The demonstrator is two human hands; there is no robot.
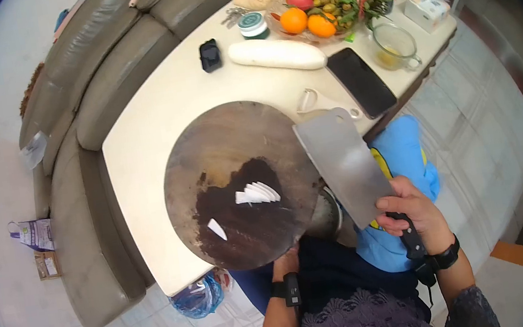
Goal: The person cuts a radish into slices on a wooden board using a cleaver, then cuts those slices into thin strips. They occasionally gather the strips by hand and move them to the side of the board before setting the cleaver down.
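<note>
My right hand (409, 213) is closed round the black handle of a broad cleaver (345, 165), its blade raised beside the right edge of a round wooden chopping board (231, 134). Several thin white slices (259, 192) lie fanned together on the dark wet patch of the board, and one more white slice (217, 230) lies apart to the left. My left hand (287, 263) is at the board's near edge, its fingers hidden beneath it. Behind the board lie a white peeled radish (276, 55) and a white peeler (316, 100).
The board overhangs the table (143, 180) toward me, with a metal pot (327, 214) partly hidden under it. A phone (362, 82), a glass cup (394, 46) and a fruit bowl (277, 15) stand farther back. A grey sofa (85, 242) runs along the left.
</note>
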